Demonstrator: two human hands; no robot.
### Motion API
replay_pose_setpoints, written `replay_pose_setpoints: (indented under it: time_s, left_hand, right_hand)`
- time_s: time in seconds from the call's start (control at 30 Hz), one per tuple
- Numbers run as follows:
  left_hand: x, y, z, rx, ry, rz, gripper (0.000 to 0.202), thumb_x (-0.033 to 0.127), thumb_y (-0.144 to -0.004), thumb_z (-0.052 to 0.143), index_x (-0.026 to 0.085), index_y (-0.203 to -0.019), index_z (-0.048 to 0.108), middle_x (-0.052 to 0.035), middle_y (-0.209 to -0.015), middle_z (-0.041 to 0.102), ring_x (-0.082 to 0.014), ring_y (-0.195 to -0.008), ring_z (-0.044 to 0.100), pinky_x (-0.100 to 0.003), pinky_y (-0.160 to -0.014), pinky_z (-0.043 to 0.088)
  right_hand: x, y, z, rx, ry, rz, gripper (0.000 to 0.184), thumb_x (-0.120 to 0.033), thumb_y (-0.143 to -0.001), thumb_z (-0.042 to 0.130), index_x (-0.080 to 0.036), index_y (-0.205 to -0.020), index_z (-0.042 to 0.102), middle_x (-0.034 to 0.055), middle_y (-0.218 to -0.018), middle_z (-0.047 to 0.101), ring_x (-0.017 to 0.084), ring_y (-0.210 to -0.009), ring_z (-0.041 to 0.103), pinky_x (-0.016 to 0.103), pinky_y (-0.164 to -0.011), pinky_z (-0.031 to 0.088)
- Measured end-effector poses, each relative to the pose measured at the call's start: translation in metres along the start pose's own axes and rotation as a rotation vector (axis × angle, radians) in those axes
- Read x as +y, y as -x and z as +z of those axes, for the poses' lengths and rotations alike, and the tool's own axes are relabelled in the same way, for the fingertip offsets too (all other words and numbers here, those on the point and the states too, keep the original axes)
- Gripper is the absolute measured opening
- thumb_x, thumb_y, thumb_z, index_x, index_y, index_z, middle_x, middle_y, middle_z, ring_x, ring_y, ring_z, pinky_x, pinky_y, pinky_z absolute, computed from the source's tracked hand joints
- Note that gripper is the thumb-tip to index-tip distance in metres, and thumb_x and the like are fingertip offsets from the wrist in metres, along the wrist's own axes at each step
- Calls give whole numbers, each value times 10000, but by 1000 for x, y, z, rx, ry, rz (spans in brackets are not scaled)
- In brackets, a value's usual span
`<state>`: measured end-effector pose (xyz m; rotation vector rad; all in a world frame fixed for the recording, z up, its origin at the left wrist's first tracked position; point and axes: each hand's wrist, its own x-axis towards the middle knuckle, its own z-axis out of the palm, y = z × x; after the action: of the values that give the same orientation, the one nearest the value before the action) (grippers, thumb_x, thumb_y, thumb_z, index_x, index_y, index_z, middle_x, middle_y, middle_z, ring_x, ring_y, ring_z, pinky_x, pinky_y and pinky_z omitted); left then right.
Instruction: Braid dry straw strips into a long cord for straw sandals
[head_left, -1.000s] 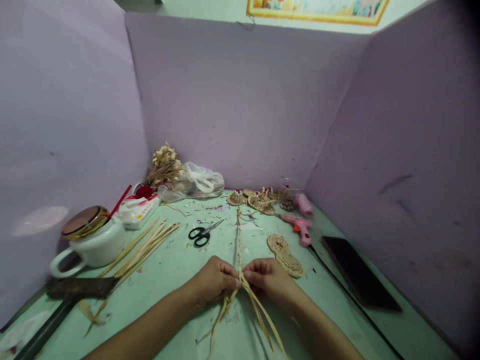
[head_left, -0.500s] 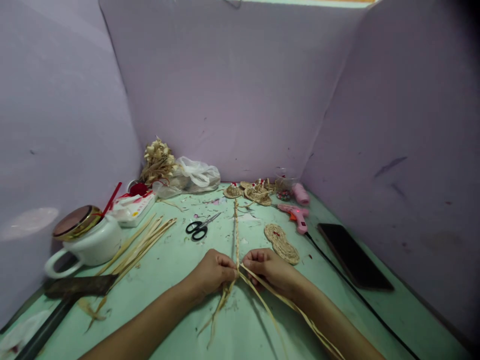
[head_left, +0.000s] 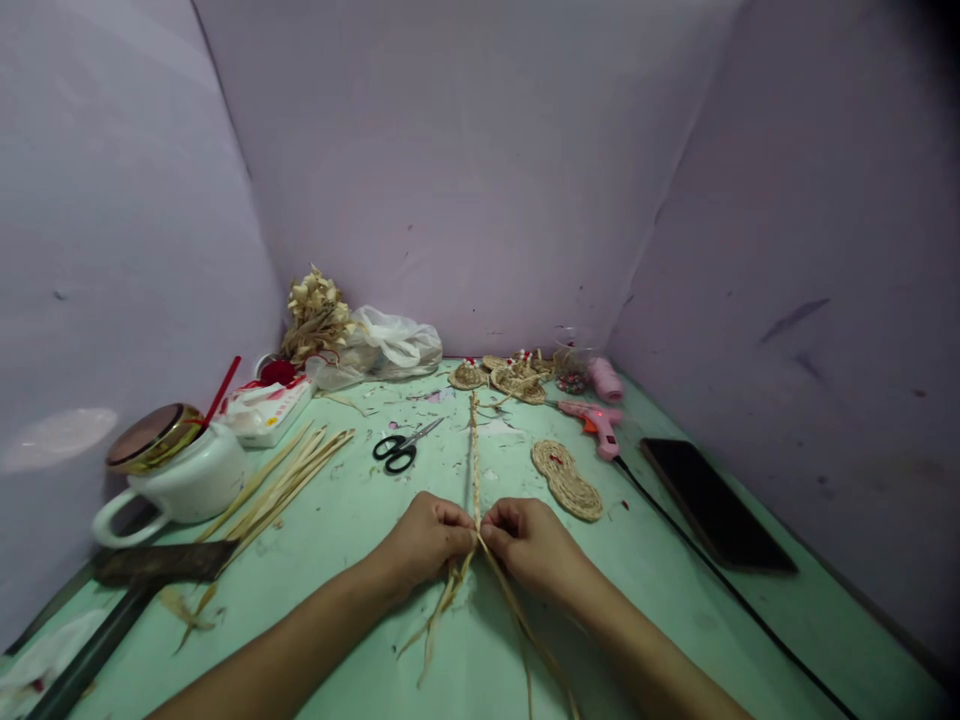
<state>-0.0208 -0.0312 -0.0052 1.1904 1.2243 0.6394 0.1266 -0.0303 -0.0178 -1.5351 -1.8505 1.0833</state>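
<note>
A thin plait of dried straw-like strands [head_left: 475,455] runs straight away from me along the middle of the green table. Both hands meet at its near end. My left hand [head_left: 433,540] pinches the plait between thumb and fingers, and frayed strand ends hang below it. On the other side, my right hand [head_left: 529,540] is closed in a pinch at the same spot, its fingertips almost touching the left ones. Loose strands [head_left: 517,600] trail from between the fingertips toward me. A coiled straw sole shape [head_left: 566,480] lies just beyond my right hand.
Black-handled scissors [head_left: 405,447] lie left of the plait. A hammer [head_left: 165,563], loose strands [head_left: 292,475] and a white mug [head_left: 191,485] fill the left side. To the right are a pink glue gun [head_left: 596,422] with its cord and a dark phone [head_left: 716,505]. Straw pieces [head_left: 517,378] sit behind.
My right hand has moved slightly left, closing in on the plait. The strands that lay over my right wrist now hang down between my forearms. The view has shifted a little.
</note>
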Motion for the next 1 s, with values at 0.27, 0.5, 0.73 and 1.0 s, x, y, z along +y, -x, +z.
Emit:
replay_pose_setpoints:
  time_s: [0.27, 0.5, 0.73, 1.0]
  left_hand:
    - [4, 2, 1, -19, 22, -38, 130, 238, -539, 573, 112, -551, 548, 61, -334, 380, -27, -286, 241, -185, -330, 137]
    - [4, 1, 0, -38, 2, -32, 119, 229, -542, 569, 115, -533, 536, 59, -332, 378, -25, -287, 244, -182, -328, 132]
    - [4, 0, -2, -35, -42, -50, 123, 232, -545, 566, 111, -557, 550, 54, -342, 390, -30, -280, 245, -183, -314, 133]
    - [4, -2, -3, -51, -70, -53, 120, 233, -546, 558, 118, -528, 529, 56, -349, 385, -23, -282, 244, -176, -309, 127]
  right_hand:
    - [-4, -2, -13, -114, -170, 119, 159, -229, -699, 454, -129, -623, 552, -2, -517, 529, 86, -479, 466, 186, -450, 331]
    - [0, -3, -20, -274, -421, 217, 289, 8, -481, 528, -137, -731, 516, -16, -596, 590, 78, -496, 511, 180, -490, 401]
    - [9, -3, -21, -162, -41, 66, 129, -171, -577, 552, -134, -680, 620, 10, -554, 596, 88, -469, 482, 187, -445, 341]
    - [-10, 10, -24, -126, 346, -7, 171, -227, -584, 548, -181, -675, 686, 34, -631, 654, 121, -548, 531, 205, -459, 287]
